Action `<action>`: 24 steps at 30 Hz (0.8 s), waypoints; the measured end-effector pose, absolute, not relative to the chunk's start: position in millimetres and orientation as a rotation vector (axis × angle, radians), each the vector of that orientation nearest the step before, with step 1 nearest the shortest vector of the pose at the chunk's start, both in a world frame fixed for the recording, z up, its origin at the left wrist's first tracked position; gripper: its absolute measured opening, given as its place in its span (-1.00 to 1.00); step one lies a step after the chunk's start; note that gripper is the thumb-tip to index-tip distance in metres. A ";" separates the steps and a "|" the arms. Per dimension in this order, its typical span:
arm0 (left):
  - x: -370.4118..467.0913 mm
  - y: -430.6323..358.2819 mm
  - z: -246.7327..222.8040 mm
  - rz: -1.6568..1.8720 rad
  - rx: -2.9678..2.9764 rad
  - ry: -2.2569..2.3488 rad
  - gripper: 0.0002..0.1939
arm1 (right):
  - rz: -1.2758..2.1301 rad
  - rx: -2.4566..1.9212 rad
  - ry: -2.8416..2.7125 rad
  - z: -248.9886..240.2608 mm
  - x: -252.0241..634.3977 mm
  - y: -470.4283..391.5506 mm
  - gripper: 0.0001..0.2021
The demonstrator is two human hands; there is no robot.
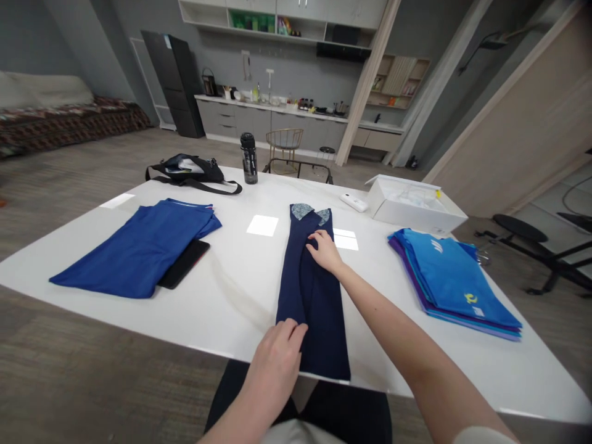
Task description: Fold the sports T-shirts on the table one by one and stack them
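Observation:
A navy garment (324, 320) lies in a long narrow strip on the white table (231, 265), its far end showing a grey-blue patterned patch on each side of a notch. A lengthwise fold runs down its middle. My left hand (280, 348) is closed on the garment's near left part, fingers curled at the fold. My right hand (325, 251) has its thumb and fingers pinched at the fold nearer the far end. Cloth hides some of the fingertips of both hands.
A folded blue garment (134, 246) overlaps a black tablet-like object (185, 265) on the left. Behind are a black waist bag (185, 169) and a bottle (248, 160). At right are stacked blue and purple shirts (453, 277), a white box (411, 206) and a white device (354, 202).

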State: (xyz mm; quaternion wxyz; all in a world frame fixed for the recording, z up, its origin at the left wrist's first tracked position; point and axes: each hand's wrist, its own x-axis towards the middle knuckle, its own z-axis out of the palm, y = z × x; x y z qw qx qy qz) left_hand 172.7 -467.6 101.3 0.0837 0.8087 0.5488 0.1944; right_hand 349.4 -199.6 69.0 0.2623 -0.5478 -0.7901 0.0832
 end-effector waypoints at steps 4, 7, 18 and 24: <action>177.3 -476.5 78.3 0.611 2.563 1.394 -0.66 | 0.245 -1.397 -2.157 69.7 362.9 -260.1 -0.80; 172.6 -481.9 60.8 0.667 2.579 1.328 -0.70 | 0.312 -1.308 -2.187 66.8 367.0 -315.1 -0.81; 187.2 -481.1 59.1 0.909 2.640 1.072 -0.57 | 0.609 -1.323 -1.933 51.7 386.0 -443.8 -0.76; 181.7 -489.3 53.2 0.776 2.646 1.184 -0.57 | 0.584 -1.483 -2.019 64.6 380.4 -463.7 -0.72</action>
